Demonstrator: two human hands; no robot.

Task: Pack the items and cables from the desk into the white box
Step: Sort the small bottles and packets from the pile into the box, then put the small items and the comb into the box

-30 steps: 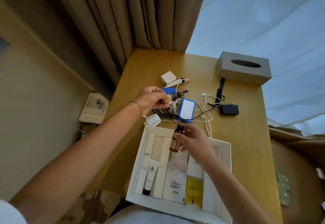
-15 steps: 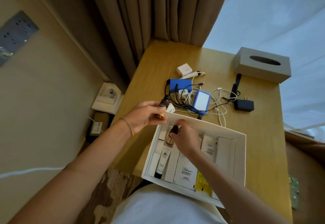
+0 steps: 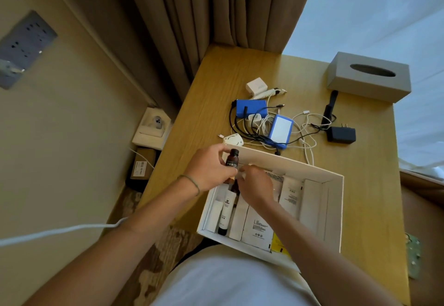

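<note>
White box [image 3: 334, 212] holds one tube [image 3: 225, 212]; left hand [image 3: 211, 170] grips one bottle [image 3: 232, 159], right hand's [image 3: 255, 186] grip unclear.

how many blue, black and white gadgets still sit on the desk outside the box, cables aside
Blue: 2, the blue pack and the blue-edged case
Black: 2, the black plug adapter and the black stick
White: 2, the white cube charger and the white round gadget
Total: 6

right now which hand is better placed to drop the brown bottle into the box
Left. The left hand already grips the brown bottle upright at the far left corner of the white box. The right hand is down among the packets inside.
</note>
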